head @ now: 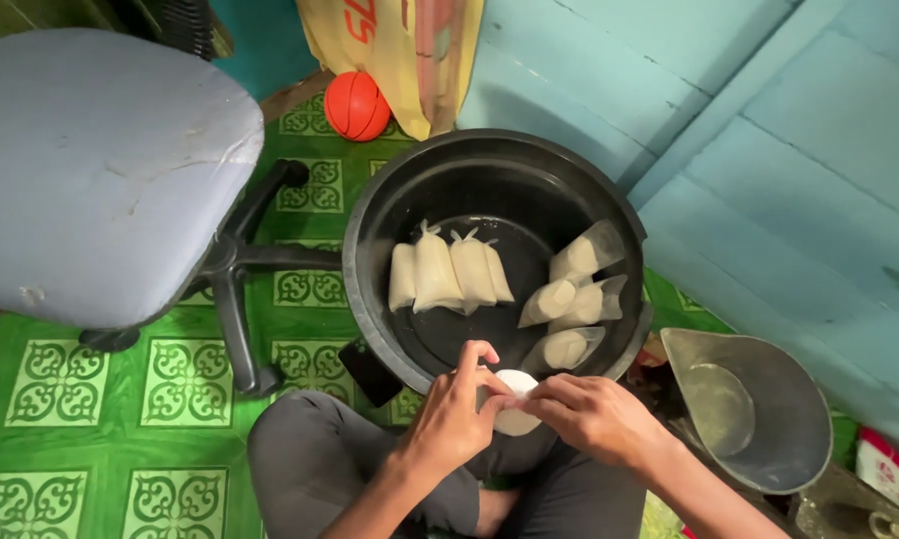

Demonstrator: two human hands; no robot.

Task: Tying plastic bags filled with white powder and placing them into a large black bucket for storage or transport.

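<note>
Fingers [489,384] of the left hand [456,414] and of the right hand [584,414] pinched together on a small white filled bag [515,399], one hand at each side, apparently so the mouth can be gathered and closed. Bag held just over the near rim of the black basin [369,235], above the crossed legs in grey trousers [314,454], close enough to drop straight in.

Inside the basin, toward its left, a row of tied bags [449,271] lying side by side, knots pointing to the far wall. Toward its right, four open-topped bags [574,294] leaning on the sloped wall, mouths up, probably so the filling stays put.

Right of the basin, a metal scale pan [759,409] within easy reach of the right hand. Touching the basin's near-left edge, a dark phone [371,371] on the green patterned floor [90,384]. Left of the basin, a grey office chair [90,165]; beyond its far rim, an orange ball [356,105] against a printed sack [399,50].
</note>
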